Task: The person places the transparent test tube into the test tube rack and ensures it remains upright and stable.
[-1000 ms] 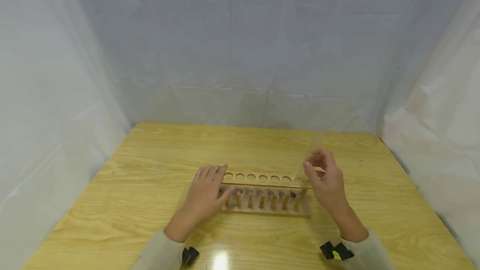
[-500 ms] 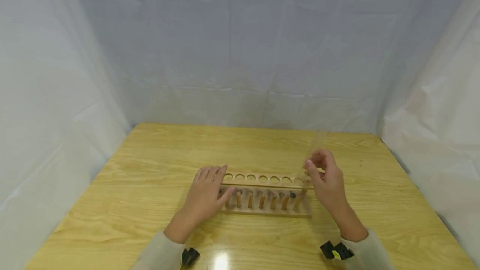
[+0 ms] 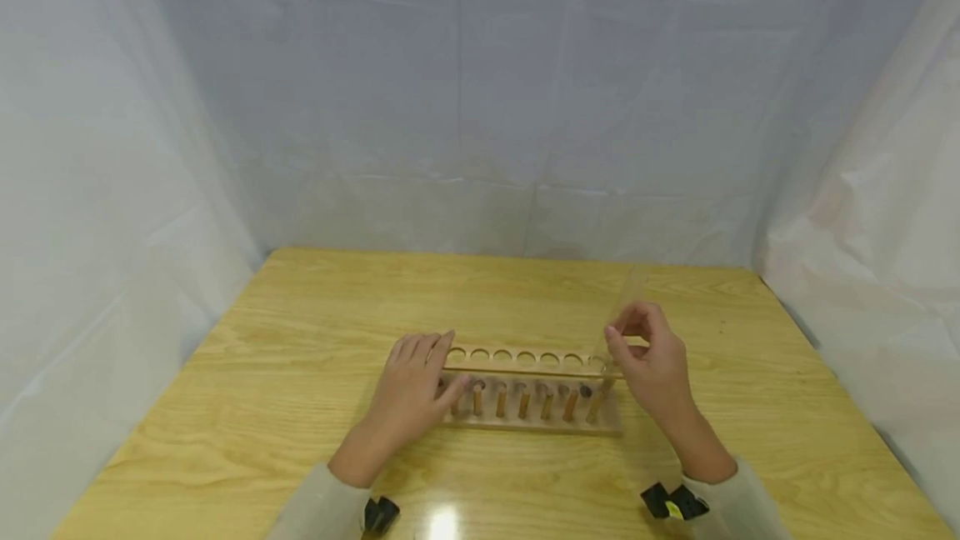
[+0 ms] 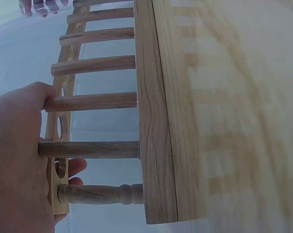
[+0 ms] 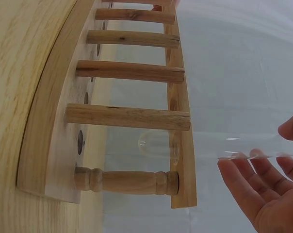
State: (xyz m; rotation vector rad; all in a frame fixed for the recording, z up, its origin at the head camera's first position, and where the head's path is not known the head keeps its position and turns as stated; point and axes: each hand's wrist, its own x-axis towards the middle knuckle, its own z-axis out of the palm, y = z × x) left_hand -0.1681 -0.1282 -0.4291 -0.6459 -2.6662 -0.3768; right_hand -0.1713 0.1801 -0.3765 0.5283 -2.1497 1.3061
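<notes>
A wooden test tube rack [image 3: 536, 424] stands on the table, its upper rail pierced by a row of round holes and several upright pegs rising from its base. My left hand [image 3: 408, 377] grips the rack's left end; in the left wrist view the thumb lies on the near side of the rail and fingertips show behind it. A clear glass test tube [image 5: 209, 144] is pinched between thumb and fingers of my right hand [image 3: 654, 361]. Its rounded end passes through the rail's rightmost hole and hangs above the base, seen in the right wrist view. The tube tilts slightly.
The light wooden table [image 3: 337, 298] extends around the rack. White sheeting [image 3: 495, 107] hangs behind and on both sides. Small dark devices [image 3: 673, 502] sit at both wrists.
My right hand and the test tube have shifted only very slightly to the left. The left hand and the rack stay in place.
</notes>
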